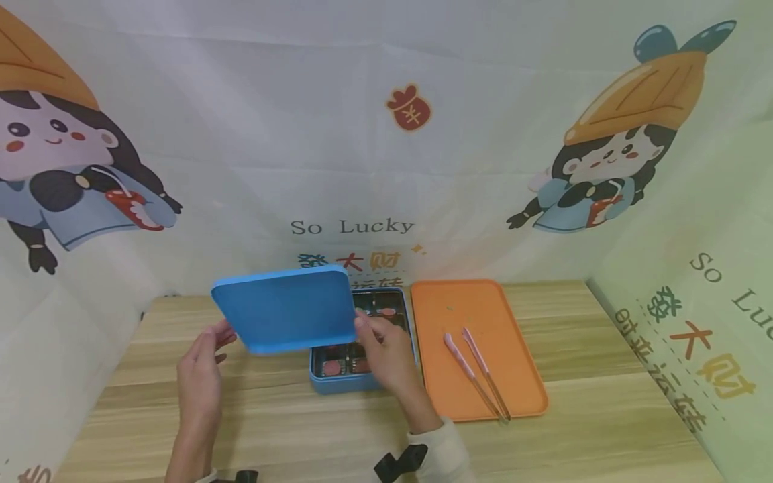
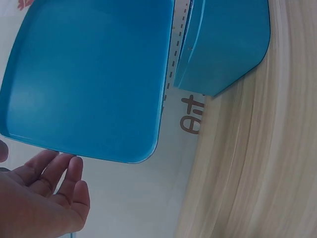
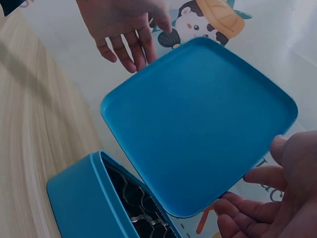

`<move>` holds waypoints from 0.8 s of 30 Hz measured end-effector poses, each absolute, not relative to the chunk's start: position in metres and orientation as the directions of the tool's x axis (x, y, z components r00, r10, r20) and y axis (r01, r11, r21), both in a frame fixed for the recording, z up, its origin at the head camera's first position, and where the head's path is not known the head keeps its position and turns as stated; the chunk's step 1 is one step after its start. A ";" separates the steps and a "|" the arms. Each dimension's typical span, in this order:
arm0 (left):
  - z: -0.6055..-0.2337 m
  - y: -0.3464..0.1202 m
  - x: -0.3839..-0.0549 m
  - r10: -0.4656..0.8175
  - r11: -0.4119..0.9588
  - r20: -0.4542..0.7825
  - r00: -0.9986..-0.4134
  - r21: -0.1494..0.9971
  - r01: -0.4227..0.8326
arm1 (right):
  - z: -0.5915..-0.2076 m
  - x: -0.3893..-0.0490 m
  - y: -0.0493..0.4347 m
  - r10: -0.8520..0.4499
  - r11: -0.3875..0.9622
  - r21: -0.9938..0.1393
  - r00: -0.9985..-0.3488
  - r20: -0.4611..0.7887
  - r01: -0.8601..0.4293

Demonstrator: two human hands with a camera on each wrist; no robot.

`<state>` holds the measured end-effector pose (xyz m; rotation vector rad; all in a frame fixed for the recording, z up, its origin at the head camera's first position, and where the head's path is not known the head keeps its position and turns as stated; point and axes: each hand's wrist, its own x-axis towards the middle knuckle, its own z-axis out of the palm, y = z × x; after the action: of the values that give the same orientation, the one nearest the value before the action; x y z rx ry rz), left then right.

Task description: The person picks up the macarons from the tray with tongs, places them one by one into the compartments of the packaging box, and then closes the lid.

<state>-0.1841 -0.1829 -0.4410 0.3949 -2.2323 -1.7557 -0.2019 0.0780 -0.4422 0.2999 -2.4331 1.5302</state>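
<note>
A blue lid (image 1: 286, 310) is held tilted in the air, its inner face showing, above and to the left of a blue box (image 1: 347, 382). My right hand (image 1: 389, 352) pinches the lid's right edge between thumb and fingers. At the opposite edge is my left hand (image 1: 202, 369), its fingers extended and loose; in the left wrist view the fingertips (image 2: 74, 163) are at the rim, and whether they touch it I cannot tell. Inside the box are compartments with small reddish pieces (image 1: 332, 367); the lid and right hand hide part of them.
An orange tray (image 1: 441, 389) lies right of the box on the wooden table (image 1: 580, 376). On it rests a pair of tongs (image 1: 474, 379) with pink ends and metal arms. A printed white cloth (image 1: 338, 134) hangs behind the table and along its sides.
</note>
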 end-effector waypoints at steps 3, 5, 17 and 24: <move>-0.440 -0.182 -0.184 -0.385 0.208 0.068 -0.921 0.978 -0.014 | -0.442 -0.203 0.080 -0.046 0.368 -0.886 -0.957 0.286 -0.282; -0.439 -0.181 -0.183 -0.385 0.198 0.089 -0.919 0.980 0.011 | -0.442 -0.204 0.081 -0.054 0.326 -0.908 -0.964 0.260 -0.263; -0.441 -0.177 -0.185 -0.316 0.231 0.166 -0.934 0.968 0.094 | -0.445 -0.206 0.090 -0.089 0.155 -0.971 -0.982 0.167 -0.180; -0.443 -0.168 -0.186 -0.199 0.263 0.158 -0.967 0.959 0.102 | -0.450 -0.204 0.096 -0.079 0.131 -0.984 -0.990 0.114 -0.124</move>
<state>-0.1858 -0.1677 -0.4432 0.0900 -2.2879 -1.7665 -0.2037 0.0958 -0.4503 0.2089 -2.3369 2.0373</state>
